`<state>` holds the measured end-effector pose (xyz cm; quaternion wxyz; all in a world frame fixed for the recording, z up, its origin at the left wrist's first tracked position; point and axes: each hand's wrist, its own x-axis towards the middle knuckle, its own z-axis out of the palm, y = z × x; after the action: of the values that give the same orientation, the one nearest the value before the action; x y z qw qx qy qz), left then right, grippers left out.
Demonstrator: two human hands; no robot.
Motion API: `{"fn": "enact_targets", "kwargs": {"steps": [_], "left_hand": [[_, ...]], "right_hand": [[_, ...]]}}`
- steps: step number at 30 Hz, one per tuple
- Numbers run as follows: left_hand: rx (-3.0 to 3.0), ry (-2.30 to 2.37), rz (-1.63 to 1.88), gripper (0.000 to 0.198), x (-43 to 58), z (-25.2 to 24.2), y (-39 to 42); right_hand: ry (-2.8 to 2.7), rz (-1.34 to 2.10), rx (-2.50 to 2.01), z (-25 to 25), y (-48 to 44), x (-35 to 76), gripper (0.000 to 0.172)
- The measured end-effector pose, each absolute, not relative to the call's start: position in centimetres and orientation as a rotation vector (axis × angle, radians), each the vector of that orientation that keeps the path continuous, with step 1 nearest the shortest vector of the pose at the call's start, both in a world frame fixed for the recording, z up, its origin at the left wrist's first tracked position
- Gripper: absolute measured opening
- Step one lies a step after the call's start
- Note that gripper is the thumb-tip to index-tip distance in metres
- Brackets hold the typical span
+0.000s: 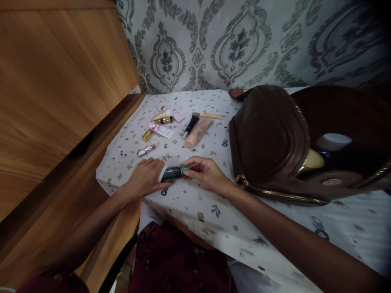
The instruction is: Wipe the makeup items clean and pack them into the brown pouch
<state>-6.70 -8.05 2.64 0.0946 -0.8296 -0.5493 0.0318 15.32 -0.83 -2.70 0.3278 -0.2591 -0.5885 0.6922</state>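
Note:
A small dark bottle (172,174) with a green end (184,169) lies level between my two hands, low over the table's front part. My right hand (205,171) is closed, thumb and fingers pinching the green end. My left hand (146,176) is closed round the bottle's other end, which it partly hides. A bit of white material (163,171), perhaps tissue, shows between that hand and the bottle. Just beyond my left hand lies a small pinkish tube (147,150).
Farther back are a pink-and-white tube (161,130), a gold cap (147,135), a gold-and-black lipstick (163,120), a beige tube (198,132) and a black tube (191,126). An unzipped brown leather bag (265,138) stands at the right. Wooden panelling (67,61) borders the left.

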Motion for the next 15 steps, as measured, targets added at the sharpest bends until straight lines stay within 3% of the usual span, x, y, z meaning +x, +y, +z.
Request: {"fn": "enact_targets", "kwargs": {"steps": [7,15], "left_hand": [[-2.447,-1.779,-0.022,0.044,-8.9,2.5,-9.4],[-2.382,-1.756,-0.02,0.039,-9.3,2.1,-9.1]], "right_hand": [[-1.512,1.849,-0.72,-2.4,-0.9,15.5,0.036],[-1.484,1.912,-0.778,-2.0,-0.7,15.6,0.031]]}}
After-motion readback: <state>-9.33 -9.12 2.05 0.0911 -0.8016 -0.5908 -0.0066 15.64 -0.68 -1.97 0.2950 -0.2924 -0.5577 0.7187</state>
